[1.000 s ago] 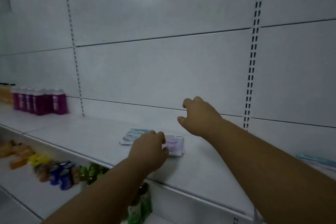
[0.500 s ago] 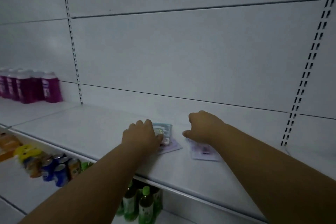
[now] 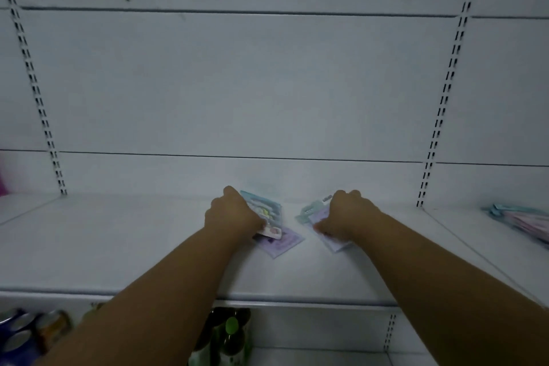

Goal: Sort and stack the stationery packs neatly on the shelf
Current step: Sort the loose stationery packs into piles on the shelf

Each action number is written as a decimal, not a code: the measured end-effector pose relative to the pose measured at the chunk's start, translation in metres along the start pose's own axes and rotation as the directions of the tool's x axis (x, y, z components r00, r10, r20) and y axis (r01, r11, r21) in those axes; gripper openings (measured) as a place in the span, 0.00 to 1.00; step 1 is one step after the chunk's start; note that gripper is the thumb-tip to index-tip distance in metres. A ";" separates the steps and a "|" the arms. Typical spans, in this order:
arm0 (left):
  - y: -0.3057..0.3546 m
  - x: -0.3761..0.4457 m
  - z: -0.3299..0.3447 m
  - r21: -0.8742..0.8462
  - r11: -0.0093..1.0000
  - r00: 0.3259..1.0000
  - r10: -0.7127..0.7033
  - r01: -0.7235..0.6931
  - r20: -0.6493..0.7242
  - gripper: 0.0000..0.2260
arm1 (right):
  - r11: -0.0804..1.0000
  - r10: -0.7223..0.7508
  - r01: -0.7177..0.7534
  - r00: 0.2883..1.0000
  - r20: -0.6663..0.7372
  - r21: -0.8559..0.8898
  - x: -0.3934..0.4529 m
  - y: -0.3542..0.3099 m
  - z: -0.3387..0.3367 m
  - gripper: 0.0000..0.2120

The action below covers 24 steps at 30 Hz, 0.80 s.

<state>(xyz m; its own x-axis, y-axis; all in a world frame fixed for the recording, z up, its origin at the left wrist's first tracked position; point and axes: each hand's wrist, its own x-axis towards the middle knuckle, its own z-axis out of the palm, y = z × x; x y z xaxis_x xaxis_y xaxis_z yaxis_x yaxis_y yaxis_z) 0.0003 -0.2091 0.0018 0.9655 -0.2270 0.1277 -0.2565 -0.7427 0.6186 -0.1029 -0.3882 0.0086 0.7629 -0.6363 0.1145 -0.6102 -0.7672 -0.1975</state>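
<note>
A white shelf (image 3: 118, 246) spanned the view, green-capped bottles (image 3: 228, 336) on the tier beneath. The left hand (image 3: 231, 214) curled round a teal stationery pack (image 3: 267, 208) lying over a lilac pack (image 3: 282, 242). The right hand (image 3: 347, 214) gripped another small pile of packs (image 3: 315, 214) just beside (edges blurred).

On the white metal shelf (image 3: 118, 246), a flat lilac plastic stationery pack (image 3: 280, 242) lies under a tilted teal one (image 3: 266, 208), with another overlapping teal-and-lilac pair (image 3: 315, 214) at three o'clock.
</note>
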 end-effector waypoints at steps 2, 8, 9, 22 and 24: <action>0.000 0.001 -0.003 -0.117 0.993 0.999 -0.008 0.005 -0.032 0.15 | 0.993 -0.032 0.038 0.998 -0.049 0.114 -0.002 -0.001 -0.002 0.17; 0.023 -0.007 0.000 -0.559 0.826 0.996 0.048 -0.081 -0.073 0.06 | 0.844 0.004 0.211 0.916 -0.400 0.493 -0.008 0.016 -0.027 0.07; 0.032 -0.012 0.003 -0.608 0.786 0.993 0.072 -0.114 -0.092 0.06 | 0.801 0.044 0.235 0.894 -0.447 0.550 -0.011 0.022 -0.033 0.07; 0.216 -0.122 0.119 -0.883 0.470 0.885 0.403 0.019 0.233 0.15 | 0.844 0.100 0.313 0.707 -0.700 0.436 -0.070 0.243 -0.131 0.09; 0.257 -0.147 0.149 -0.898 0.434 0.860 0.431 0.069 0.274 0.16 | 0.861 0.121 0.277 0.703 -0.701 0.426 -0.081 0.292 -0.142 0.08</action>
<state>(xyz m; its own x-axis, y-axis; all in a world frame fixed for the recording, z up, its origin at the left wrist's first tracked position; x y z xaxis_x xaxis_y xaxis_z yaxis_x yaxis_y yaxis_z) -0.2142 -0.4604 0.0264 0.7067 -0.6883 0.1638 -0.0037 0.2279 0.9737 -0.3727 -0.5722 0.0804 0.3133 -0.5965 0.7390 -0.2231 -0.8026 -0.5532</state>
